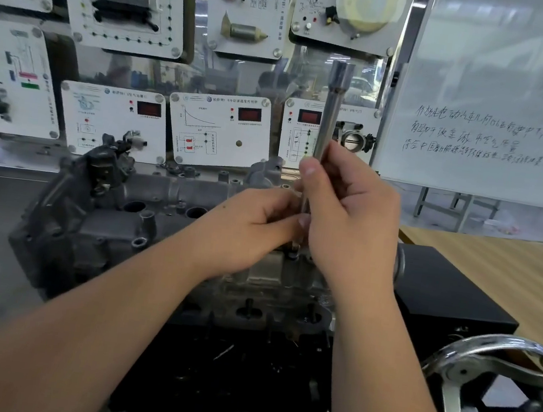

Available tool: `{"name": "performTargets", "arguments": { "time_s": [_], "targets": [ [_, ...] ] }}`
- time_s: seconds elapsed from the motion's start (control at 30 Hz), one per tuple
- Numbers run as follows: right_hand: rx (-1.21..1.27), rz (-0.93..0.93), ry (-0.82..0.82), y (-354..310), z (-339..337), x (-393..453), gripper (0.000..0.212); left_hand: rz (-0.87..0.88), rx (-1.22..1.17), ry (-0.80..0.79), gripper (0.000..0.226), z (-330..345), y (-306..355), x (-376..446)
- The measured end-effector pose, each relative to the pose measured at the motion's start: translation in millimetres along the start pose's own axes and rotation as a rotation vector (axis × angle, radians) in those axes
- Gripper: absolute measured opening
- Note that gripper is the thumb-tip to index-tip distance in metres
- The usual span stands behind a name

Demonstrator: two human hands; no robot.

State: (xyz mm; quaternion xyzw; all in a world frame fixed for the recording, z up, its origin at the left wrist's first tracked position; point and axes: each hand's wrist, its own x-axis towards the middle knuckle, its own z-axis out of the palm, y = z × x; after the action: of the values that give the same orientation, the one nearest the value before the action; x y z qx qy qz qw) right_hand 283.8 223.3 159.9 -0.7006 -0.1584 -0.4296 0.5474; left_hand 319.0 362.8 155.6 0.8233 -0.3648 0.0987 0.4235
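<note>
A long steel socket extension bar (331,110) stands upright over a grey engine cylinder head (93,234), with its lower tip near a bolt on the head's top. My right hand (348,216) grips the bar's middle, thumb and fingers wrapped round the shaft. My left hand (249,230) pinches the bar lower down, just above the head. The bar's lower end is mostly hidden behind my fingers.
A chrome handwheel (488,383) sits at the lower right beside a black box (452,292). A wooden table (514,269) lies to the right, a whiteboard (502,98) behind it. Training panels (218,129) line the wall behind the engine.
</note>
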Motion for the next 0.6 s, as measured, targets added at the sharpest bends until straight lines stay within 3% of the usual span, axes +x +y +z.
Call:
{"name": "performTargets", "arguments": {
  "time_s": [0.17, 0.3, 0.4, 0.5, 0.6],
  "targets": [
    [0.056, 0.013, -0.071, -0.6, -7.6, 0.7, 0.047, -0.002, -0.016, -0.019, 0.017, -1.2, -4.5, 1.5],
    [0.014, 0.002, -0.043, -3.2, -3.0, -3.1, 0.046, 0.019, -0.027, -0.013, 0.038, 0.3, -1.3, 1.6],
    [-0.013, 0.01, 0.0, -1.9, -5.1, -1.8, 0.027, 0.017, -0.043, -0.014, 0.049, 1.1, -1.8, 1.2],
    [-0.018, 0.01, -0.096, -2.9, -8.9, -0.2, 0.028, -0.008, -0.027, -0.027, 0.049, -0.6, -1.6, 1.7],
    [-0.009, 0.003, -0.138, -3.2, -7.3, -2.0, 0.044, -0.001, -0.056, -0.024, 0.034, -0.5, -3.6, 1.6]
  ]
}}
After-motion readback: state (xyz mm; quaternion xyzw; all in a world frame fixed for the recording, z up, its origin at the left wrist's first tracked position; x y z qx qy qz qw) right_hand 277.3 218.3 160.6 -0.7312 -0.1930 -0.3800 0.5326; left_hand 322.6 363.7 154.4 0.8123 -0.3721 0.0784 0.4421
